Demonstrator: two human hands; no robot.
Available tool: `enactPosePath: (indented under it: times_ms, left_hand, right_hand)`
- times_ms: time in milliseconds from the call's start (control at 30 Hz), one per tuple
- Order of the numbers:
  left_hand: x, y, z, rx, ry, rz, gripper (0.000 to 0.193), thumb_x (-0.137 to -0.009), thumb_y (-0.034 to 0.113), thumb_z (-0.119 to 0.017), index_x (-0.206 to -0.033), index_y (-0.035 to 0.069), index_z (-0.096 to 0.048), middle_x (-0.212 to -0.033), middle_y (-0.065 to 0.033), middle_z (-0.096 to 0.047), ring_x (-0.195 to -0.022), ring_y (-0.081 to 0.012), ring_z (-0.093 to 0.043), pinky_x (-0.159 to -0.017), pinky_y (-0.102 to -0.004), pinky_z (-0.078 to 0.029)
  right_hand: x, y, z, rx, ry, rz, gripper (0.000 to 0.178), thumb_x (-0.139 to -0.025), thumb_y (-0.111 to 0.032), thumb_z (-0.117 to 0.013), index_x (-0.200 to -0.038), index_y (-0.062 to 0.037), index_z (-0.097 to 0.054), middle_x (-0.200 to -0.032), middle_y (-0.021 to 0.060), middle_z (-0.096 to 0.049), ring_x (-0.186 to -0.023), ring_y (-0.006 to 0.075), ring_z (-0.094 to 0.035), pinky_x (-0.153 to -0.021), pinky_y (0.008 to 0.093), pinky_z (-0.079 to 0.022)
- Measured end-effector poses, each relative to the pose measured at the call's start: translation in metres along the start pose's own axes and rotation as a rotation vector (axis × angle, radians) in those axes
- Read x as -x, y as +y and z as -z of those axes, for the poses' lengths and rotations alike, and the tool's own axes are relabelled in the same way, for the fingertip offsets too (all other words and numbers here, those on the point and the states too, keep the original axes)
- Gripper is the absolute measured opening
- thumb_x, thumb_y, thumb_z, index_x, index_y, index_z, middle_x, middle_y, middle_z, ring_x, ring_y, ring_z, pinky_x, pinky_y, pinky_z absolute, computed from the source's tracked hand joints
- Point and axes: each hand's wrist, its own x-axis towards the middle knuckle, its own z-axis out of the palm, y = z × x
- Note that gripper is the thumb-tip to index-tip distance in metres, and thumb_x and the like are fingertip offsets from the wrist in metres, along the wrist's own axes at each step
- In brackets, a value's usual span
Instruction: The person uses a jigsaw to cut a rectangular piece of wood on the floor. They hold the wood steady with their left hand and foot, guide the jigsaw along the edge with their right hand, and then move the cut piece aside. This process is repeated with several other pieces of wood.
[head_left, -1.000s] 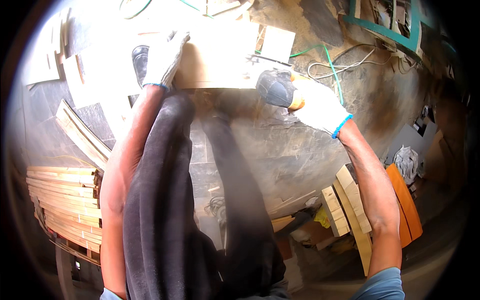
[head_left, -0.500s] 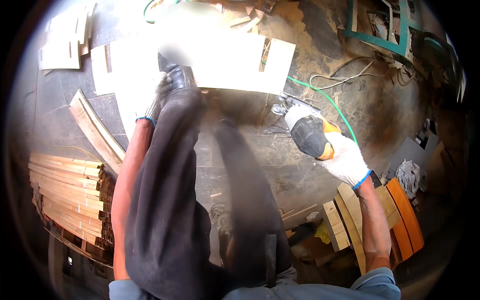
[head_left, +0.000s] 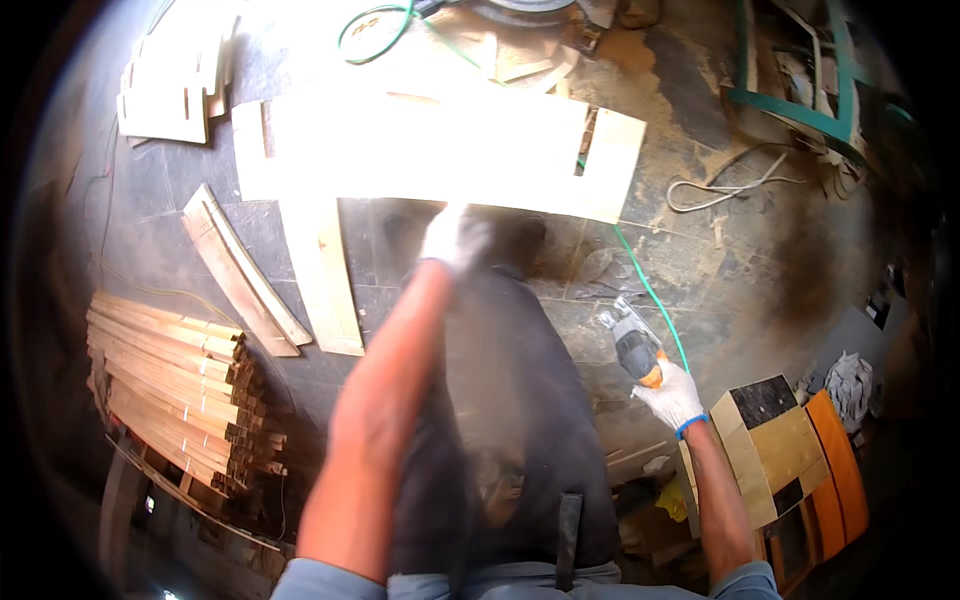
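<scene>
My right hand point(head_left: 672, 395), in a white glove, grips a grey and orange power tool point(head_left: 634, 345) low at my right side; a green hose point(head_left: 640, 280) runs from it across the floor. My left hand point(head_left: 452, 236), also gloved, hangs blurred in front of my dark trousers with nothing visibly in it. Its fingers are too blurred to read. It is just below the near edge of a wide pale wooden board point(head_left: 430, 150) lying flat on the stone floor.
Two loose pale planks point(head_left: 322, 275) and curved strips point(head_left: 240, 272) lie left of my legs. A stack of wooden slats point(head_left: 165, 385) sits at the far left. A wooden box point(head_left: 765, 445) and orange boards point(head_left: 835, 470) stand at the right. Coiled cable point(head_left: 735, 185) lies beyond.
Both hands have left the board and dropped back toward me. The right hand lowered the power tool to my right side. The view now shows the whole board.
</scene>
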Motion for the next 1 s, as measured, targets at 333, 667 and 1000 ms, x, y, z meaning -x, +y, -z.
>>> enactPosePath:
  times_ms: [333,667,1000]
  left_hand:
    - [-0.001,-0.101,-0.103,0.322,0.003,-0.016,0.05,-0.102,0.032,-0.063,-0.14,0.002,-0.052,-0.141,-0.0166,-0.055,-0.131,-0.0341,-0.051,-0.112,-0.048,-0.039]
    - [0.201,0.049,-0.011,0.336,0.186,-0.536,0.034,-0.099,0.004,-0.06,-0.132,-0.005,-0.056,-0.117,-0.0144,-0.068,-0.102,-0.0244,-0.069,-0.091,-0.0369,-0.059]
    - [0.265,0.361,0.121,-0.09,0.076,-1.007,0.063,-0.106,0.045,-0.053,-0.139,-0.009,-0.05,-0.132,-0.0218,-0.064,-0.109,-0.0299,-0.07,-0.091,-0.0423,-0.061]
  right_hand:
    - [-0.002,0.007,-0.038,-0.043,-0.02,-0.087,0.078,-0.075,-0.027,-0.083,-0.141,0.002,-0.052,-0.105,0.0179,-0.074,-0.097,0.031,-0.071,-0.086,0.0394,-0.055]
    - [-0.001,-0.07,-0.032,0.009,0.062,-0.023,0.05,-0.074,-0.019,-0.085,-0.116,-0.0004,-0.066,-0.103,0.0172,-0.075,-0.096,0.0338,-0.073,-0.085,0.0411,-0.055]
    - [-0.001,-0.122,-0.036,0.095,0.044,0.02,0.056,-0.073,-0.021,-0.085,-0.121,-0.0006,-0.064,-0.108,0.0197,-0.073,-0.102,0.0369,-0.071,-0.087,0.0411,-0.054]
